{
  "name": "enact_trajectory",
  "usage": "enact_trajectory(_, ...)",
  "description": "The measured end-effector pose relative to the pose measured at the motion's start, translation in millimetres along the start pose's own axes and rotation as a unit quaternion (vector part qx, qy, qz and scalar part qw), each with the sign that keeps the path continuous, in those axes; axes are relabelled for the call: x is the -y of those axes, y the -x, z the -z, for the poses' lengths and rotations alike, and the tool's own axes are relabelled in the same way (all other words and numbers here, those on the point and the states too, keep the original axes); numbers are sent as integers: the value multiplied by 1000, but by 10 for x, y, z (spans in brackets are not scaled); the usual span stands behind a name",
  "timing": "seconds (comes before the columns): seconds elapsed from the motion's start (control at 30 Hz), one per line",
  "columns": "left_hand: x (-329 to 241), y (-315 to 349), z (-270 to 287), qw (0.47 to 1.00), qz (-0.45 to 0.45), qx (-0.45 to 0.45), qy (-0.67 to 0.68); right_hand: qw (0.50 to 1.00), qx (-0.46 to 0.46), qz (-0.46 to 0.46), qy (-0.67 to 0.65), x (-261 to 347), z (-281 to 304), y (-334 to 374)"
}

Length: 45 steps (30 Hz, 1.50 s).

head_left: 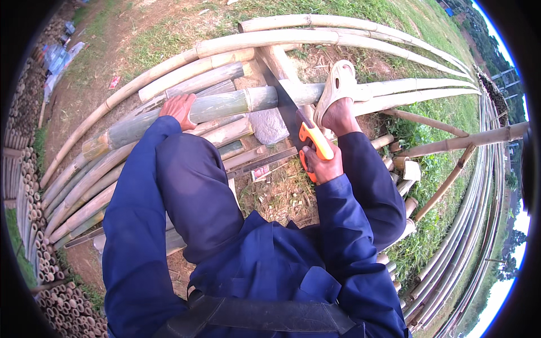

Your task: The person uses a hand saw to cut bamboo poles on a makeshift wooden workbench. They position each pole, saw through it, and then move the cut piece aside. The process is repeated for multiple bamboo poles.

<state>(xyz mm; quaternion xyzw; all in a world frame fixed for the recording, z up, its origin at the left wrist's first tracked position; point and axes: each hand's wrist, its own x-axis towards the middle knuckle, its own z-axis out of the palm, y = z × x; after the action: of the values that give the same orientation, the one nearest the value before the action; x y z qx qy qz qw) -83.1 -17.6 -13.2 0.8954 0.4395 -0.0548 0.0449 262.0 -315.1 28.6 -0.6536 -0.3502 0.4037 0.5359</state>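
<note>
A thick greenish bamboo pole (225, 105) lies across in front of me, running from the left to the far right. My left hand (179, 110) rests on top of it, fingers curled over its far side. My right hand (324, 163) is wrapped round the orange handle of a hand saw (288, 107). The saw's dark blade lies across the pole, to the right of a pale joint ring; how deep it sits in the bamboo I cannot tell. My right foot, in a beige clog (338, 84), presses on the pole right of the blade.
Under and beyond the pole lie several other bamboo poles (253, 38), one across a short wooden support (279, 62). A grey stone (267, 126) sits below the blade. Long poles (473, 225) line the right side, near a bamboo rail (468, 141). Cut bamboo pieces (67, 307) are stacked at lower left.
</note>
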Motion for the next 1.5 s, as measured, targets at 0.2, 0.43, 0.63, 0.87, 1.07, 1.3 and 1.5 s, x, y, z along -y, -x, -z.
enact_trajectory(0.2, 65, 212, -205, 999, 5, -34, -35, 995, -7, -77, 57, 709, 384, 1151)
enact_trajectory(0.43, 59, 31, -134, 998, -15, -59, -26, 1000, 17, 0, 10, 207, 144, -102)
enact_trajectory(0.63, 42, 43, -99, 1000, -7, -25, -13, 998, 16, 28, 57, 72, 33, -213)
enact_trajectory(0.87, 28, 152, -121, 998, -20, -66, -11, 1000, -9, 15, 18, -75, -58, -70)
enact_trajectory(1.07, -27, 141, -82, 997, -18, -70, -19, 999, -10, 29, 18, -120, -40, -59)
enact_trajectory(1.3, -1, 119, -47, 999, -21, -44, -5, 999, -14, -6, 41, 22, -23, 461)
enact_trajectory(1.5, 27, 158, -113, 999, -14, -47, -22, 994, -17, -68, 82, 693, 409, 1109)
